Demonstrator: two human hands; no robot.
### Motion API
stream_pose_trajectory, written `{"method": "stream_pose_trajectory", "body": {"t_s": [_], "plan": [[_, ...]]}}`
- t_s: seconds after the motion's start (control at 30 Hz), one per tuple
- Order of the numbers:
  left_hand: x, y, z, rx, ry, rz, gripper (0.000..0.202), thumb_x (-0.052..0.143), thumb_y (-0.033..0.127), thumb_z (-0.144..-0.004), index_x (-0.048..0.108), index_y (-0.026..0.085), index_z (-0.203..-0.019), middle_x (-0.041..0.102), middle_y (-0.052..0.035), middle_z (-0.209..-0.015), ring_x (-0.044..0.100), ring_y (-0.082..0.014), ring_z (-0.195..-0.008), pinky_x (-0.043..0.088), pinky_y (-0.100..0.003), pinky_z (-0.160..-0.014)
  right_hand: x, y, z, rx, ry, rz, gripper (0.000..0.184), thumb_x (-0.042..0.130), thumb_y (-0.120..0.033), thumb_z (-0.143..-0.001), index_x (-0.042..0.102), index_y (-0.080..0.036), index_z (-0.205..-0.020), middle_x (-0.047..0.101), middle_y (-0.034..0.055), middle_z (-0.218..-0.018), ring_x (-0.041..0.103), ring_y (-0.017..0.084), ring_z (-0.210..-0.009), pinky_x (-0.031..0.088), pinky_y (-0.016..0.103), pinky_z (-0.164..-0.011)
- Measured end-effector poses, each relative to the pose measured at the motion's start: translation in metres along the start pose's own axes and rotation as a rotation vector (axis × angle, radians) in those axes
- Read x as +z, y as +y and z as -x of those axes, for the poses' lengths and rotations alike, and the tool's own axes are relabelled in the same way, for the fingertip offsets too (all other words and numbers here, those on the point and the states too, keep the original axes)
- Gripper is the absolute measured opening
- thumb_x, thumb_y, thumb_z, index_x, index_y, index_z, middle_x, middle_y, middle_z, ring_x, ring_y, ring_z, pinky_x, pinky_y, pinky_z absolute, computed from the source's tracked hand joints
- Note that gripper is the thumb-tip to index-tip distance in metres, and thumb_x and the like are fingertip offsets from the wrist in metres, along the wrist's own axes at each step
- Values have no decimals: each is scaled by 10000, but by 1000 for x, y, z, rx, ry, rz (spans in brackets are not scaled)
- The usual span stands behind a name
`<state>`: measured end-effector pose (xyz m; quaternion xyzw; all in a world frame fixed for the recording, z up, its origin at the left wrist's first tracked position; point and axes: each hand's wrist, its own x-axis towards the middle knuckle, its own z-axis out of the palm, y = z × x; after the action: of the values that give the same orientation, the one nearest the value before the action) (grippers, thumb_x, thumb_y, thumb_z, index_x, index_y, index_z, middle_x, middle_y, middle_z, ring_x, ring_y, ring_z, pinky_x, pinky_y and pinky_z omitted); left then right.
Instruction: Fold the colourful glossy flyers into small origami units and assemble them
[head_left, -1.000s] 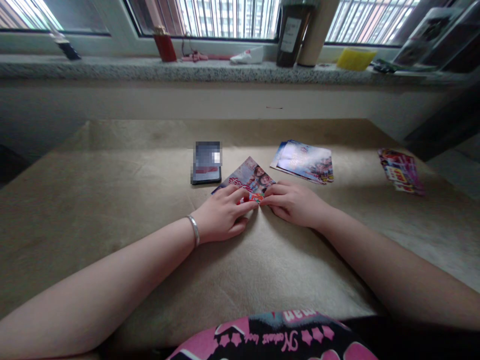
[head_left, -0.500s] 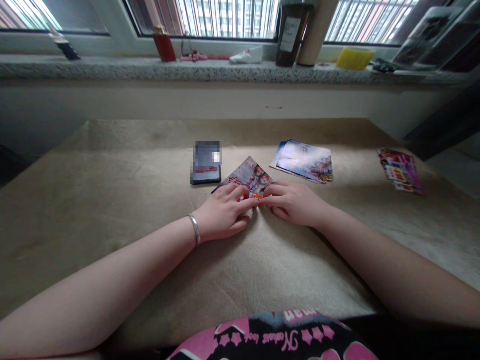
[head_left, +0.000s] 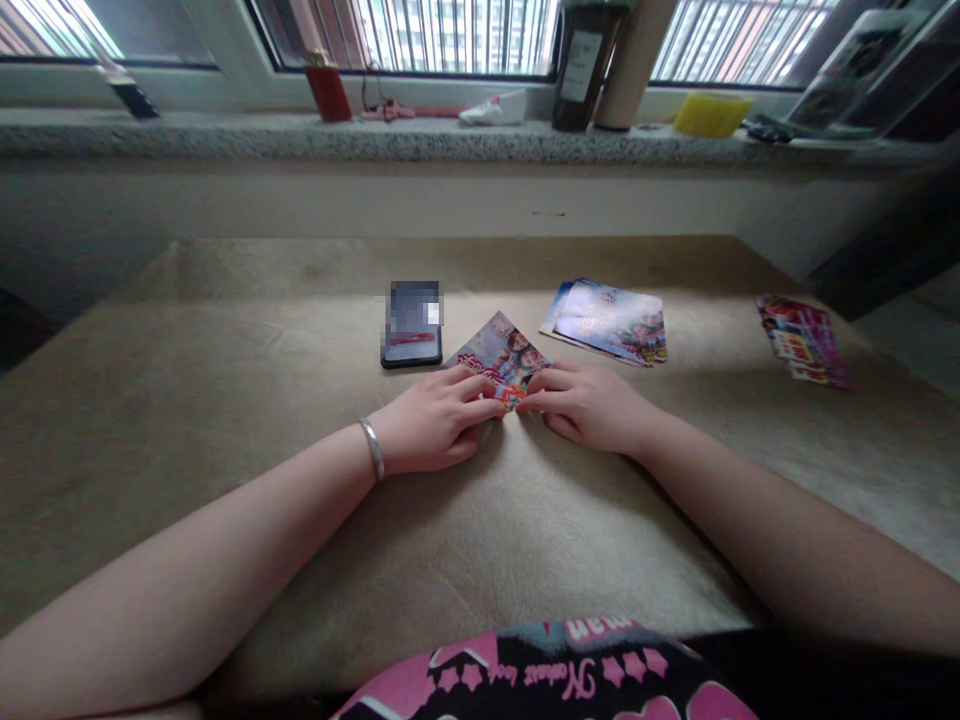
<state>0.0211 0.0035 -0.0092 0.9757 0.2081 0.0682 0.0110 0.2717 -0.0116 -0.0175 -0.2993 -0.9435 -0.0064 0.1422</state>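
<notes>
A colourful printed card (head_left: 501, 357) lies tilted on the beige table cover (head_left: 225, 380), its near corner under my fingers. My left hand (head_left: 431, 422), with a silver bangle on the wrist, rests on the card's left edge, fingers curled and pressing down. Opposite it, my right hand (head_left: 589, 405) pinches the same near corner. The fingertips of both hands almost meet over the card.
A dark phone (head_left: 411, 325) lies just behind the card. A small stack of printed cards (head_left: 609, 322) sits to the right, and another pile (head_left: 802, 340) lies at the far right edge. The stone windowsill (head_left: 225, 135) holds a red cup, a dark bottle and a yellow box.
My left hand has slid slightly left and back along the card's edge. The card and my right hand have barely shifted.
</notes>
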Motion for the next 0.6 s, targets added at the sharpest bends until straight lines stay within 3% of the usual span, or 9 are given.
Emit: {"method": "stream_pose_trajectory", "body": {"t_s": [0.6], "plan": [[-6,-5,6,7,-28,128,292,496,130,-772,585,188,-1043,545,-70,-1141,466,-216,-1068,418,-385,-977,1,2,3,0,4,-8,321,461,-137,-848,671,-232,-1071,653,78,-984,564,197,-914,464,317,-753]]}}
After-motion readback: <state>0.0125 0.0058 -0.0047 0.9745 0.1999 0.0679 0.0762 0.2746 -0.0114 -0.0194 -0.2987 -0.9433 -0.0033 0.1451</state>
